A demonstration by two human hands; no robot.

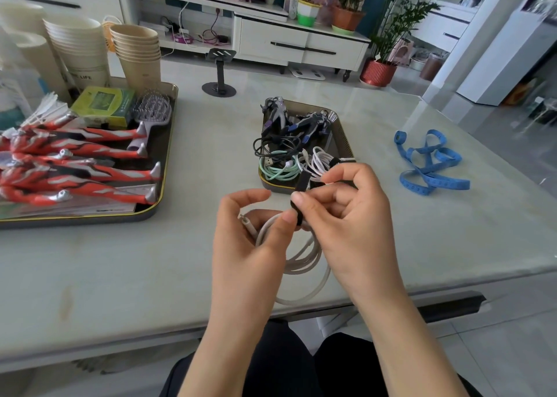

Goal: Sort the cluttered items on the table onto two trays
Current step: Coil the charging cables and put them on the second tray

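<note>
Head view: both hands are up over the near edge of the table (120,261), busy with one coiled pale cable (304,258). The left hand (247,234) holds the top of the coil, fingers curled round the loops and thumb pressed where the loops gather. The right hand (346,216) pinches a black strap (301,185) that stands up from that same gathering point, thumb on the near face and fingers behind it. The strap looks loose at its upper end, so the bundle is probably not yet fastened.

The coil hangs down from the two grips, its long axis running toward the person, and the lowest loop sags past the table's edge. The grips are therefore at the far end of the coil.

The small tray (343,137) lies straight ahead, just beyond the right hand's fingertips. It already carries a mint cable (277,170), a white cable bundle (319,158), a black cable (271,143) and dark toy figures (301,122). I judge the coil belongs there: a short push forward, strap end leading, with the right hand the nearer one.

The large tray (90,219) with red figures (90,170) sits well off to the left. A blue tape measure (431,167) lies loose on the table to the right, nearer the right hand.
</note>
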